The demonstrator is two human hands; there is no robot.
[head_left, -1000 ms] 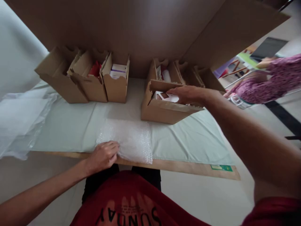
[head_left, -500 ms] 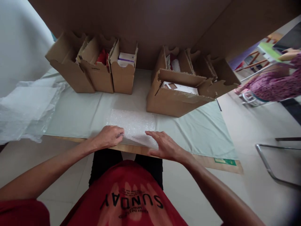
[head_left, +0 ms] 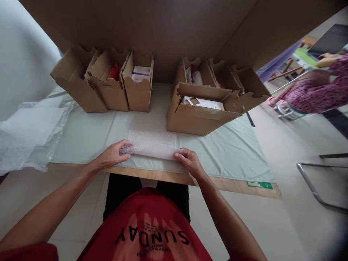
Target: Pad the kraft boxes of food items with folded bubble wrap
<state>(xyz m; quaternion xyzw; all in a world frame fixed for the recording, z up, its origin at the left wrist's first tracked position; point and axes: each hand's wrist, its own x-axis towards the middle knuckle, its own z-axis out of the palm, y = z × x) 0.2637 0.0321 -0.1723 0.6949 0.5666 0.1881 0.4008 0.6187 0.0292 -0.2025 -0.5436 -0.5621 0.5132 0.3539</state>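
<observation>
A piece of bubble wrap (head_left: 154,148) lies near the front edge of the cloth-covered table (head_left: 89,139), its near side folded or rolled over and its far part flat. My left hand (head_left: 116,154) grips the left end of the fold, thumb below and fingers curled above it. At the right end, my right hand (head_left: 188,158) pinches the wrap between thumb and fingers. Whether anything lies inside the fold, I cannot tell.
Cardboard bins (head_left: 138,96) stand at the back left, some holding small boxes and a red item. More bins (head_left: 198,121) stand at the right, with a white box (head_left: 202,103) in front. Clear plastic sheets (head_left: 29,134) lie at left. Another person (head_left: 312,90) sits at far right.
My left hand has moved left and opened from a fist into a grip on the wrap's end. My right hand has closed on the other end. The near side is now folded over.
</observation>
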